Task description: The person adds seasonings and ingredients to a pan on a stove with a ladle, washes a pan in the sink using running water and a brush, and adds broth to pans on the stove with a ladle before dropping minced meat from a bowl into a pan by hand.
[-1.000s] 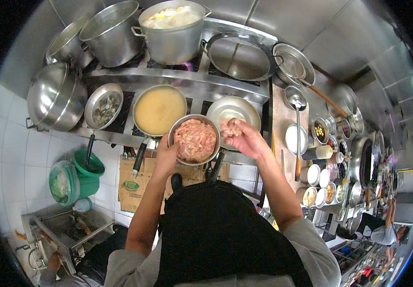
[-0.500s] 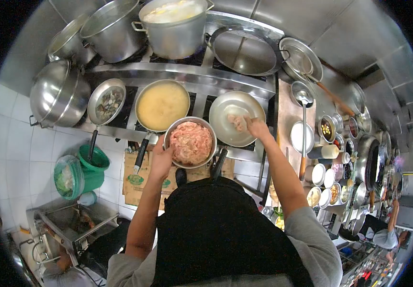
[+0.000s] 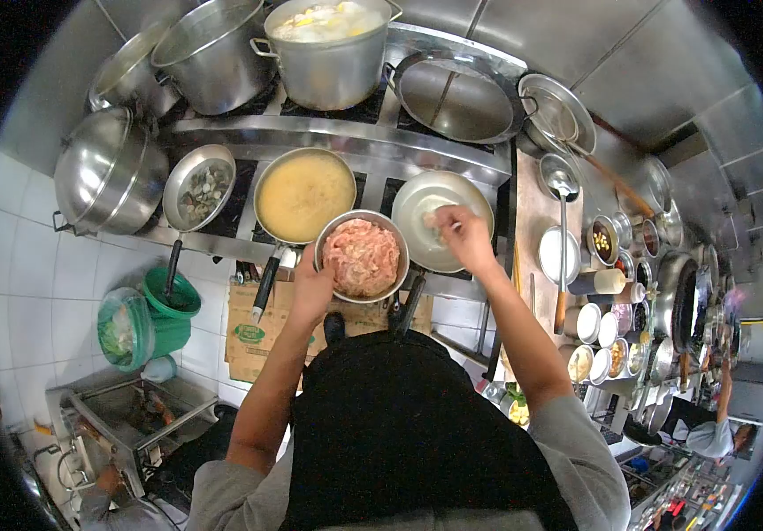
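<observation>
My left hand [image 3: 312, 288] grips the rim of a round metal bowl filled with raw pink meat [image 3: 362, 257]. Over the right-hand pan [image 3: 417, 199] hovers my right hand [image 3: 463, 237], its fingers drawn together; whether they pinch anything is too blurred to tell. Some pale meat [image 3: 433, 219] shows in that pan beside the fingertips, partly hidden by them. Left of it stands a pan of cloudy yellow liquid [image 3: 305, 196]. A smaller pan holding shells [image 3: 205, 196] sits further left on the stove.
Large pots [image 3: 332, 71] and a wide wok [image 3: 458, 97] line the back. At the right are a ladle [image 3: 562, 221], a white bowl [image 3: 559, 254] and several containers. Green bins [image 3: 167, 332] stand on the floor at left. Other people are at the lower left and far right.
My right hand went down into the right-hand pan, where pale meat now lies, and has since lifted slightly and shifted left. The meat bowl moved a little with my left hand.
</observation>
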Motion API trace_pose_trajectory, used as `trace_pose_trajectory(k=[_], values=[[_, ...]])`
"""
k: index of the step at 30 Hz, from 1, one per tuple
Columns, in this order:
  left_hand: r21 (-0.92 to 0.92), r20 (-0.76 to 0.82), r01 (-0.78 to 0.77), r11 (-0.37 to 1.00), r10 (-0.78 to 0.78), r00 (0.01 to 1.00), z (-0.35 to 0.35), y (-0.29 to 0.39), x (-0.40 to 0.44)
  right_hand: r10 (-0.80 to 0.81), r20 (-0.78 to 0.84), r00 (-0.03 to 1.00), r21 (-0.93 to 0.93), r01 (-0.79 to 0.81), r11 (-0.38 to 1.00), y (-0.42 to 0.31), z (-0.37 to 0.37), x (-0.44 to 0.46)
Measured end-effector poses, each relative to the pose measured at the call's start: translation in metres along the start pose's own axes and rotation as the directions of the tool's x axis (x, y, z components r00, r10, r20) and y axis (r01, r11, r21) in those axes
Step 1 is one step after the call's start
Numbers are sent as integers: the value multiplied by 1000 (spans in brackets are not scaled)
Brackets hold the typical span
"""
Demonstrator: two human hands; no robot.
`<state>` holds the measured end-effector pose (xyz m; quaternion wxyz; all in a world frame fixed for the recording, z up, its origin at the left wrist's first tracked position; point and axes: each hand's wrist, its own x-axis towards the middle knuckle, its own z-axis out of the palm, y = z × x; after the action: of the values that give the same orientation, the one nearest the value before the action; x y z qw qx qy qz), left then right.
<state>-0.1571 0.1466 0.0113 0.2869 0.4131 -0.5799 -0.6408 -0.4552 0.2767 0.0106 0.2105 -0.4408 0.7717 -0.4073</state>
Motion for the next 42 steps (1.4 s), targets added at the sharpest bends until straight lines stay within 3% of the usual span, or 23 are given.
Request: trace_pose_trajectory(k=[2,3,5,8,11,14,17,21,24,26,27,28,29,31,33,34,37,38,41,42], values=[[40,3,-10,999,10,1000,8,10,-1,-268,174,948,-122,291,949,-67,3,-22],[11,22,-17,1000,16,1000,11,8,2,-442,243,864,-250,495,832,-74,13,-26],[-45,53,-34,998,37,998,15,3,9,-366,301,881,-432,468,771,-91,31,-36],[-57,57,-64,996,67,996,20,6,11,-417,266,869,-522,494,696,-90,46,-38],[-102,23,-68,992,71,997,24,10,9,-237,290,927,-571,367,735,-87,64,-47],[-68,20,-10,998,11,1000,24,1,10,-197,313,929,-468,332,819,-85,64,-52],[-326,42,70,943,-60,997,25,-6,10,-197,282,939,-315,285,905,-94,46,-52],[-251,30,47,967,-41,999,24,-8,10,-238,171,956,-429,290,856,-90,71,-58],[-288,17,23,957,-19,1000,26,-15,10,-60,297,953,-429,190,883,-92,73,-54],[-373,41,36,927,-22,999,21,-27,12,-32,339,940,23,26,999,-101,50,-49],[-337,50,49,940,-34,998,19,-28,10,-30,369,929,252,-68,965,-106,35,-45],[-301,56,64,951,-49,997,16,-23,7,-111,332,937,392,-30,919,-107,21,-40],[-264,60,79,961,-65,996,14,-22,3,6,346,938,380,-146,913,-126,1,-40],[-264,22,66,962,-63,998,14,-24,5,42,405,913,577,-291,763,-112,-18,-33],[-282,15,83,956,-82,997,17,-20,5,46,438,898,771,-401,494,-77,-18,-24],[-299,24,106,948,-104,994,18,-13,2,44,455,890,832,-442,334,-76,-19,-22],[-331,66,117,936,-101,993,25,1,-1,245,393,887,784,-462,414,-76,-9,-26],[-337,77,111,935,-90,993,26,3,-1,180,432,884,786,-467,404,-74,-8,-27],[-253,98,73,965,-50,994,30,7,0,208,419,884,813,-467,348,-83,-8,-34],[-250,98,87,964,-64,993,31,6,1,111,453,885,846,-466,260,-68,-6,-30]])
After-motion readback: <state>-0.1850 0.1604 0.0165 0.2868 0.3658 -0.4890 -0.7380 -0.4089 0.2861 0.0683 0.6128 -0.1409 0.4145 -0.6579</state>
